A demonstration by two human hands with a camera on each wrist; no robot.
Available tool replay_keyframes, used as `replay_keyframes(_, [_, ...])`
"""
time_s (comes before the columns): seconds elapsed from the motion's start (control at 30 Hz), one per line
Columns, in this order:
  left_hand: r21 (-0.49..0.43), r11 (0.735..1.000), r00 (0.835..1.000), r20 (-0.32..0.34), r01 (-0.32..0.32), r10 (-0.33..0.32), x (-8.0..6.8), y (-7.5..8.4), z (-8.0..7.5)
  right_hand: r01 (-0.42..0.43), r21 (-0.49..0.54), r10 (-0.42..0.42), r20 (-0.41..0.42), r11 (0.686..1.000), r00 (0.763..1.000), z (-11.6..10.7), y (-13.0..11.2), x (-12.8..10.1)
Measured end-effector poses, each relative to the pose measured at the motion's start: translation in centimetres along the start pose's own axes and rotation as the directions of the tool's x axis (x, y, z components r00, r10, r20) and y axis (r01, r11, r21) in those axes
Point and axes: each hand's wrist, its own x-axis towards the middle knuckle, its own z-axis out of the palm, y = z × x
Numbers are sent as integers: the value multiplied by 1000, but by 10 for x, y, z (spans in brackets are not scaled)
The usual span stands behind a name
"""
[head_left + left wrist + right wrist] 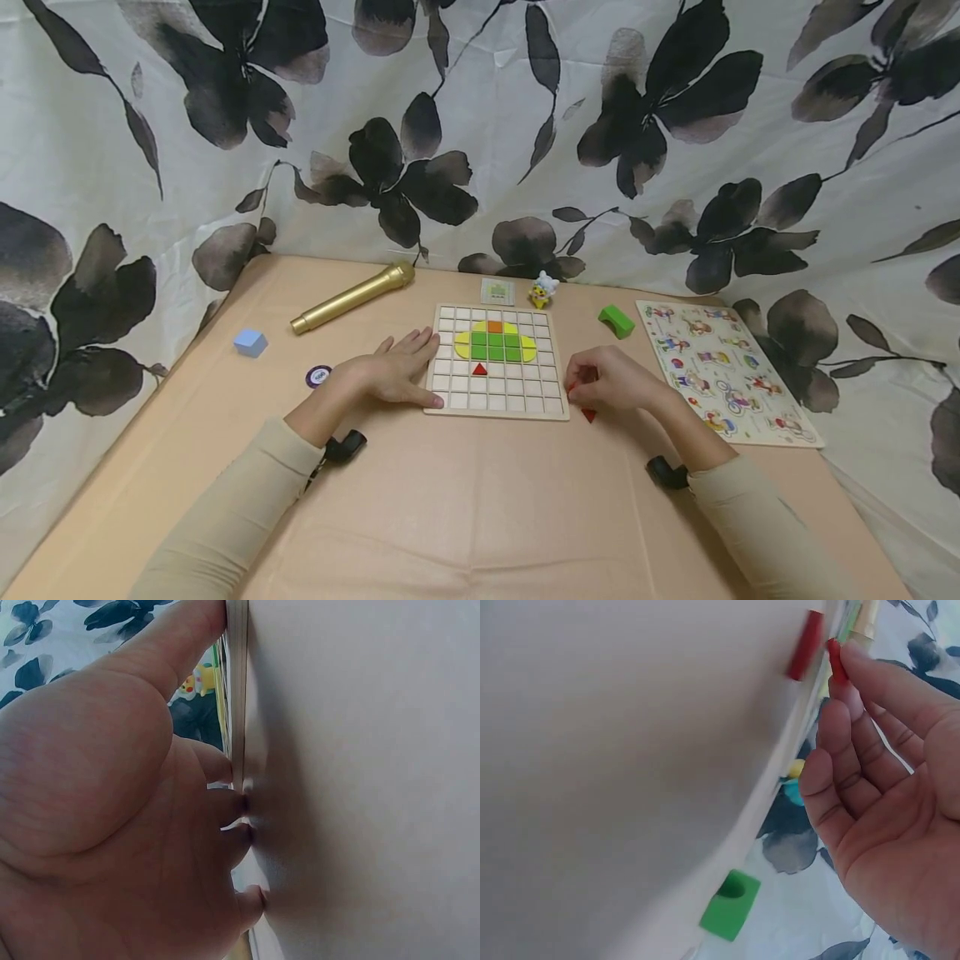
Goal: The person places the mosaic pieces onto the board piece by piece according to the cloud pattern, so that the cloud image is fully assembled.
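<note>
A square wooden grid board [498, 402] bears green tiles [496, 347], yellow rounded pieces at the sides, an orange tile [496, 327] and a red triangle [479, 369]. My left hand [390, 371] lies with extended fingers along the board's left edge, thumb at its lower left corner. In the left wrist view, the fingertips touch the table beside the board's edge. Just off the board's right side, my right hand [611, 379] pinches a small red piece [837, 661] between thumb and fingers. Close by on the table lies another red piece [589, 415], shown as a red bar in the right wrist view.
Left of the board are a gold microphone [352, 297], a blue block [251, 342] and a dark round chip [318, 377]. Behind stand a small card [497, 292] and a toy figure [542, 290]. A green arch block [617, 321] and a picture board [731, 375] lie right.
</note>
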Motion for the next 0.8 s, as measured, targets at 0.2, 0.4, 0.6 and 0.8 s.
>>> replay_keyframes(0.2, [1,1000,1000,2,-1,1,0,0,0,64,-21,-65,-62,998,996,-1,-17,25])
replay_keyframes(0.4, [3,1000,1000,5,-2,2,0,1,1,77,6,-77,-66,997,995,8,-38,53])
replay_keyframes(0.6, [-5,1000,1000,7,-4,4,-1,1,0,109,44,-106,-55,993,993,24,-48,79])
replay_keyframes(0.8, [2,1000,1000,2,-2,2,-1,1,-1,117,-7,-117,-51,993,992,36,-58,95])
